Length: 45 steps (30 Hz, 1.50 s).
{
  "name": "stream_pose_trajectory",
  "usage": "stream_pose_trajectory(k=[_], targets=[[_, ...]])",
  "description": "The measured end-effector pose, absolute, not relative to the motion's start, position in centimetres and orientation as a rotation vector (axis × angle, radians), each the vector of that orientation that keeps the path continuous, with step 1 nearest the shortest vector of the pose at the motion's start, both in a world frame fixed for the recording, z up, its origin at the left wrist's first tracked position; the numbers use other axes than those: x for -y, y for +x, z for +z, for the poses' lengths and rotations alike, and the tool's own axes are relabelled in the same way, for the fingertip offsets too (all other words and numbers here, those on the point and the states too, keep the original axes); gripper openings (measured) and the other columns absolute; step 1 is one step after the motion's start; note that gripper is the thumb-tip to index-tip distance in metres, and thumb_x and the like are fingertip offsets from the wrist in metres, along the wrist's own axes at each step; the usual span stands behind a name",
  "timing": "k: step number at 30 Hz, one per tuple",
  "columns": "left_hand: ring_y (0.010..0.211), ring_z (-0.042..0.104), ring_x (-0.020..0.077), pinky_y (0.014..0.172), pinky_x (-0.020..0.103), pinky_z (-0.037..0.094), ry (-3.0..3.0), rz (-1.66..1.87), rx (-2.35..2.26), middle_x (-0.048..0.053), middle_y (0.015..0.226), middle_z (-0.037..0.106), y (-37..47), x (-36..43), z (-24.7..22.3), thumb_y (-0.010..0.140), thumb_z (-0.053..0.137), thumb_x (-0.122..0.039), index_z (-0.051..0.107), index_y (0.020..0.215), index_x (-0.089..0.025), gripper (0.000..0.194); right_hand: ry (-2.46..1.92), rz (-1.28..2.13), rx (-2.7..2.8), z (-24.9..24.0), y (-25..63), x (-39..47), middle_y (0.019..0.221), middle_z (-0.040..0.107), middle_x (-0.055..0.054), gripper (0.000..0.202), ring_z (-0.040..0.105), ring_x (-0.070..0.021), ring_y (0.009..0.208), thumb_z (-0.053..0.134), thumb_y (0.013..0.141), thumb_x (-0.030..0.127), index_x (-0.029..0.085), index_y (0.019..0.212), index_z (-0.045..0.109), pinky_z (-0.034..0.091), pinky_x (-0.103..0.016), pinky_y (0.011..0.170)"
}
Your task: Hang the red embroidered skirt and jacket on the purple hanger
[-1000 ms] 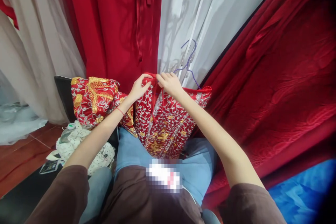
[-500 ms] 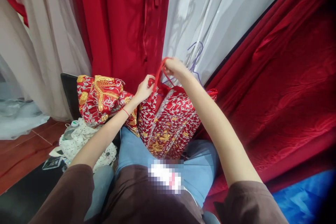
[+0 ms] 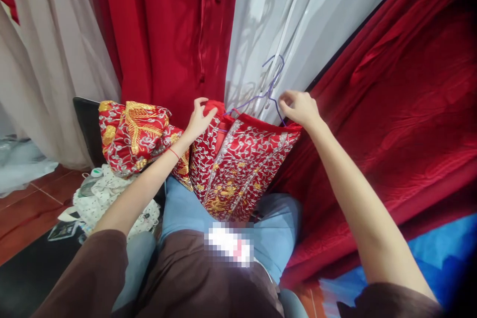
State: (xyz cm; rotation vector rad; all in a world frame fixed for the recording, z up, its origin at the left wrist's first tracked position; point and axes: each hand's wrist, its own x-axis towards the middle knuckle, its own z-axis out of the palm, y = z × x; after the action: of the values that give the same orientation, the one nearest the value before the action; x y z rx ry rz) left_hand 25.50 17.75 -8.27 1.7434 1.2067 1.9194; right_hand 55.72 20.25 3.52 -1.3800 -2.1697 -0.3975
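A red garment (image 3: 242,159) with silver and gold embroidery lies upright against my lap, its top edge trimmed in plain red. A purple wire hanger (image 3: 269,93) sticks out of its top, hook upward. My left hand (image 3: 201,118) is at the garment's upper left corner, thumb and fingers around the red edge. My right hand (image 3: 301,108) is beside the hanger's right arm, just above the garment's right corner. Its fingers are loosely curved and apart, with nothing seen in them. The embroidered sleeve (image 3: 137,134) is bunched to the left.
Red curtain-like cloth (image 3: 171,30), white cloth (image 3: 257,20) and dark red cloth (image 3: 391,124) hang in front and right. A black chair back (image 3: 86,129) stands left. Dotted white fabric (image 3: 108,194) and small items lie on a black surface (image 3: 33,268).
My right hand has let go of the red strap and moved right and slightly down to the garment's right corner. The strap has dropped. My left hand remains at the left corner.
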Motion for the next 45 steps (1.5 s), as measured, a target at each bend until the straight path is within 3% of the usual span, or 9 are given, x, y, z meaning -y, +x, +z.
stream_pose_trajectory(k=[3,7,11,15,25,29,34,40,45], targets=[[0.095,0.068,0.0210,0.088,0.033,0.051,1.600,1.908,-1.339,0.010,0.102,0.073,25.3,-18.7,-7.9,0.084,0.065,-0.038,0.062,0.107,-0.014,0.033,-1.791,-0.294,2.290,1.7,62.0,-22.0,0.098,0.072,-0.014,0.043,0.066,-0.0256,0.087,0.055,0.088,0.049,0.016,0.110,0.070,0.050,-0.037,0.077],[0.090,0.068,0.0229,0.084,0.033,0.052,1.610,1.705,-1.403,0.008,0.089,0.075,24.5,-18.7,-7.1,0.083,0.064,-0.046,0.070,0.093,-0.011,0.037,-1.836,0.081,2.342,0.2,67.1,-24.4,0.073,0.072,-0.008,0.038,0.067,-0.0207,0.070,0.052,0.090,0.044,0.014,0.103,0.073,0.050,-0.031,0.073],[0.094,0.069,0.0211,0.087,0.032,0.052,1.699,1.676,-1.235,0.009,0.102,0.076,24.0,-18.5,-6.8,0.086,0.061,-0.045,0.071,0.107,-0.012,0.041,-1.592,-0.051,2.370,-0.5,69.0,-24.3,0.082,0.074,-0.005,0.026,0.066,-0.0193,0.075,0.055,0.087,0.037,0.020,0.088,0.074,0.047,-0.029,0.076],[0.101,0.068,0.0211,0.093,0.030,0.049,1.889,1.786,-1.430,0.008,0.110,0.074,24.3,-18.6,-6.8,0.092,0.053,-0.044,0.071,0.110,-0.015,0.038,-1.462,-0.213,2.169,-2.3,68.3,-22.8,0.085,0.073,-0.008,0.025,0.063,-0.0190,0.072,0.049,0.089,0.031,0.018,0.093,0.071,0.044,-0.029,0.070],[0.070,0.064,0.0182,0.075,0.027,0.046,2.053,1.888,-1.768,0.004,0.072,0.068,27.3,-17.1,-7.0,0.098,0.046,-0.047,0.068,0.095,-0.017,0.037,-1.291,-0.640,1.986,-4.0,62.4,-19.4,0.080,0.070,-0.010,0.027,0.060,-0.0205,0.070,0.042,0.093,0.029,0.017,0.091,0.067,0.030,-0.028,0.060],[0.069,0.063,0.0157,0.074,0.026,0.047,1.945,2.081,-1.597,0.004,0.073,0.068,27.3,-17.3,-6.3,0.097,0.046,-0.049,0.067,0.094,-0.017,0.038,-1.159,-0.561,1.814,-2.6,62.1,-18.7,0.081,0.068,-0.008,0.027,0.057,-0.0188,0.068,0.041,0.094,0.031,0.017,0.092,0.064,0.035,-0.029,0.063],[0.087,0.066,0.0168,0.086,0.029,0.051,1.703,2.339,-1.431,0.007,0.092,0.072,26.2,-18.7,-5.9,0.097,0.042,-0.055,0.066,0.101,-0.015,0.047,-1.165,-0.335,1.444,-0.8,64.7,-20.4,0.072,0.060,-0.006,0.027,0.052,-0.0186,0.066,0.040,0.094,0.035,0.018,0.082,0.058,0.041,-0.034,0.071],[0.095,0.068,0.0261,0.087,0.036,0.050,1.805,1.983,-1.782,0.013,0.099,0.073,27.9,-18.7,-7.7,0.099,0.038,-0.052,0.065,0.105,-0.016,0.046,-1.320,-0.177,1.376,-3.1,65.3,-21.9,0.069,0.056,-0.003,0.021,0.048,-0.0181,0.068,0.048,0.085,0.034,0.021,0.069,0.048,0.041,-0.038,0.081],[0.094,0.069,0.0317,0.083,0.038,0.049,1.820,1.654,-2.158,0.014,0.094,0.073,29.4,-18.8,-8.4,0.100,0.030,-0.052,0.060,0.119,-0.016,0.050,-1.202,-0.246,1.321,-4.9,64.9,-21.4,0.087,0.061,-0.010,0.027,0.055,-0.0228,0.082,0.040,0.091,0.041,0.019,0.091,0.054,0.042,-0.042,0.086]])
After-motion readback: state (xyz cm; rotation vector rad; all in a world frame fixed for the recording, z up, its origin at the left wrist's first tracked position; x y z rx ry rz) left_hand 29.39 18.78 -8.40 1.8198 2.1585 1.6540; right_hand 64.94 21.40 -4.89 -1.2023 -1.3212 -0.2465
